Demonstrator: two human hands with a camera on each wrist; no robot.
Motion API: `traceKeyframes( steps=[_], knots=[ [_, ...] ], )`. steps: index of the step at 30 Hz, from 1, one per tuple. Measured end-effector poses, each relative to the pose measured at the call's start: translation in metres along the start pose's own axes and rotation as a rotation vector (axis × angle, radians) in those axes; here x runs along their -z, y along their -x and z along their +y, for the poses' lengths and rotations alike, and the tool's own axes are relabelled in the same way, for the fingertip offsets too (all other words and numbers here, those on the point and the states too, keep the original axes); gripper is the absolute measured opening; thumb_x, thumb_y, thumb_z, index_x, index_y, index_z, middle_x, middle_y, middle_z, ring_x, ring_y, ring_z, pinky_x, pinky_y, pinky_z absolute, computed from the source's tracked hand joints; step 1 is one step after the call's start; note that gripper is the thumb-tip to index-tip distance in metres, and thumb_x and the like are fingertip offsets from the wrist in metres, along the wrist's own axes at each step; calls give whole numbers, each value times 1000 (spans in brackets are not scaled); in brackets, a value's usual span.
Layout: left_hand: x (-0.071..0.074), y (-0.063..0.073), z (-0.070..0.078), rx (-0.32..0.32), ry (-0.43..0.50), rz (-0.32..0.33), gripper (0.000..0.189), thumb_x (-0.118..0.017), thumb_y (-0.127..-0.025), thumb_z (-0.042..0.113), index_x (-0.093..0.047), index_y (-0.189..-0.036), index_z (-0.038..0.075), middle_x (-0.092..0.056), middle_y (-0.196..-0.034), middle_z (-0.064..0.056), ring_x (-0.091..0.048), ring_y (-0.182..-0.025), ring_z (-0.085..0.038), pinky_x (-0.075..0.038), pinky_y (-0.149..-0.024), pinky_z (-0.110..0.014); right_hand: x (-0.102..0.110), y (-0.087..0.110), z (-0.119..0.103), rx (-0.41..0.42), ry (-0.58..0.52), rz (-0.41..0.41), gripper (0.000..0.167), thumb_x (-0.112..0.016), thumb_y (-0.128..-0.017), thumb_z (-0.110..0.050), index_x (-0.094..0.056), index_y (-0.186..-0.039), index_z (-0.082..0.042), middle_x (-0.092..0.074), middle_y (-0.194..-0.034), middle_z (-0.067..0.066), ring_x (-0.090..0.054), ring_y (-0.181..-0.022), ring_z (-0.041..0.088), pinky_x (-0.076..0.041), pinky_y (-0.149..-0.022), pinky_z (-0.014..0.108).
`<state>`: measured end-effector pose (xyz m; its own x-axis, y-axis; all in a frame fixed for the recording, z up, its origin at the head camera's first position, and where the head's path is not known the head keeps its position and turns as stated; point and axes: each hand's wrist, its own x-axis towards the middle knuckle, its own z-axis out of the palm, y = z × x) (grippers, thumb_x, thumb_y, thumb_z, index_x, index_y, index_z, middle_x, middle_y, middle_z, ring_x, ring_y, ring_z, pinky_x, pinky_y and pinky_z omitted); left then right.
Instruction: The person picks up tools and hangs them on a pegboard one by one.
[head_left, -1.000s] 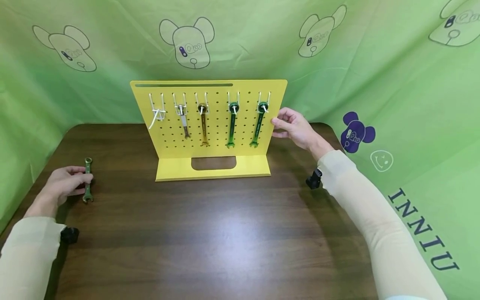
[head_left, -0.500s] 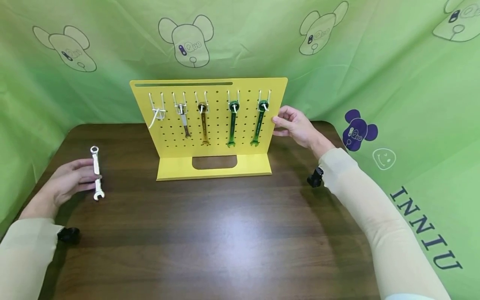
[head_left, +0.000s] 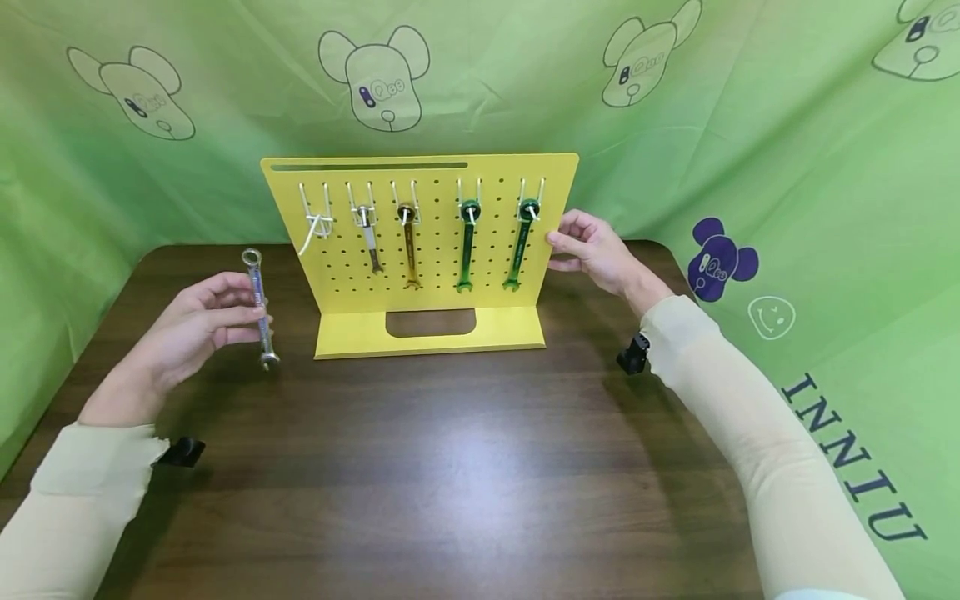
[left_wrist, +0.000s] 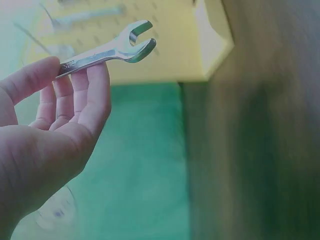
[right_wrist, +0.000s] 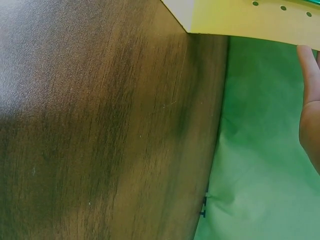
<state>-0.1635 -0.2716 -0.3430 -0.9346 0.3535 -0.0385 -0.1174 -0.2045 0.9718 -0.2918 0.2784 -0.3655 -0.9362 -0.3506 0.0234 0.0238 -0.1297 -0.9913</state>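
My left hand (head_left: 197,329) pinches a silver combination wrench (head_left: 258,296) between thumb and fingers, above the table and left of the yellow pegboard (head_left: 360,333). In the left wrist view the wrench's open end (left_wrist: 135,47) points up and to the right, past the fingertips. At the board's right edge my right hand (head_left: 600,254) grips the panel with thumb in front; its other fingers are partly hidden behind. A white hook (head_left: 317,225) at the board's far left bears no wrench. Beside it hang a silver wrench (head_left: 370,242), a bronze wrench (head_left: 410,250) and two green wrenches (head_left: 467,250).
The board stands on a brown wooden table (head_left: 420,467), near its back edge. Green cloth (head_left: 510,75) with printed bear heads surrounds the table at the back and sides.
My left hand has lifted the wrench from the left side of the table and carried it right and forward, closer to the pegboard. The right hand has stayed at the board's edge.
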Motion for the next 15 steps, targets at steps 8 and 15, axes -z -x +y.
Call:
traceKeyframes(
  steps=[8, 15],
  knots=[
    [-40, 0, 18, -102, -31, -128, 27, -53, -96, -18, -61, -112, 2, -64, -103, -9, -70, -93, -21, -61, -81, -33, 0, -1, 0, -1, 7, 0, 7, -64, -99, -1, -65, -96, -7, -65, -96, 7, -68, -90, 19, -60, -84, 41],
    [-62, 0, 23, -136, -53, -169, 31, -53, -93, -21, -62, -110, 3, -65, -101, -7, -69, -89, -18, -61, -78, -31, 0, 1, -2, 1, -6, -10, 5, -65, -98, -1, -65, -97, -7, -66, -97, 7, -68, -90, 19, -60, -85, 41]
  ],
)
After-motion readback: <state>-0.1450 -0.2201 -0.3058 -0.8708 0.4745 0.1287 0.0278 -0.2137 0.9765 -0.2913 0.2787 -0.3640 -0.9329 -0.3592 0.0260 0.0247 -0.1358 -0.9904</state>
